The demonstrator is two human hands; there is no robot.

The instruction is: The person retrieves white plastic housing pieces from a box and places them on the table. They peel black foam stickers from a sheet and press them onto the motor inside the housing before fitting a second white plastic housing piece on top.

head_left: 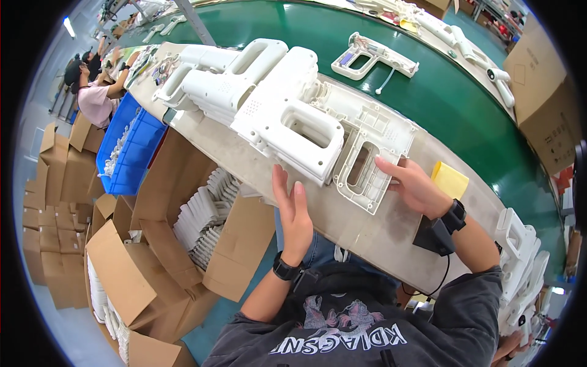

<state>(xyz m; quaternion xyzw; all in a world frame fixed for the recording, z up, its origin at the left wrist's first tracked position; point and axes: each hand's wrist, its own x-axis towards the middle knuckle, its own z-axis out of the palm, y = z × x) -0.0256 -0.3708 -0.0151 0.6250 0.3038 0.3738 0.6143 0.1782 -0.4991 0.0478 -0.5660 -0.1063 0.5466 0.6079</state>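
Observation:
My right hand [420, 188] grips the right edge of a white plastic housing half [382, 160], thumb on its rim. That half lies inner side up, showing ribs, screw posts and a handle opening. My left hand [295, 215] is upright and open in front of the bench edge, fingers stretched and holding nothing. Just beyond its fingertips stands a stack of white housing shells [284, 116], outer sides up, with rounded handle openings. More stacked white shells [220, 82] continue to the left along the bench.
A green conveyor belt [465, 116] carries an open white housing [373, 56] with wires. Yellow paper [449, 178] and a black box-shaped device [433, 237] lie right. An open carton [238, 251] of white parts and a blue bin [125, 147] stand left. Co-workers [95, 98] sit far left.

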